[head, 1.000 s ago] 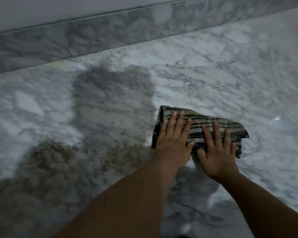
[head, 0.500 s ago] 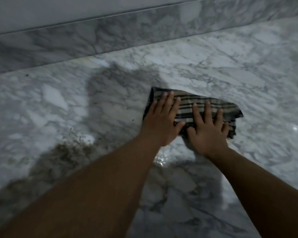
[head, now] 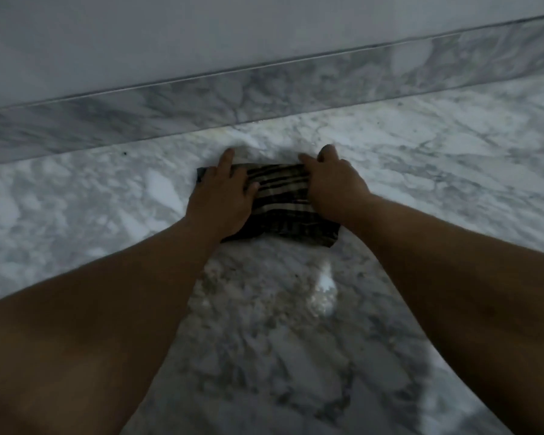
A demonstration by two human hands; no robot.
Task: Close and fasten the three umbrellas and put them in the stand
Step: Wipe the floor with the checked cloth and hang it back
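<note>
A dark striped cloth point(head: 283, 199) lies folded on the marble floor, close to the skirting. My left hand point(head: 220, 199) presses on its left end, index finger stretched past the far edge. My right hand point(head: 336, 183) sits on its right end with the fingers curled over the far edge. Both forearms reach in from the bottom of the view. No umbrella and no stand are in view.
The grey-veined marble floor point(head: 437, 171) fills the view, with a shiny wet patch point(head: 324, 293) just behind the cloth. A marble skirting point(head: 201, 98) runs across the top under a plain pale wall point(head: 170, 32).
Both hands have pushed the cloth away across the floor toward the skirting. The fingers, flat and spread before, are now more curled on the cloth.
</note>
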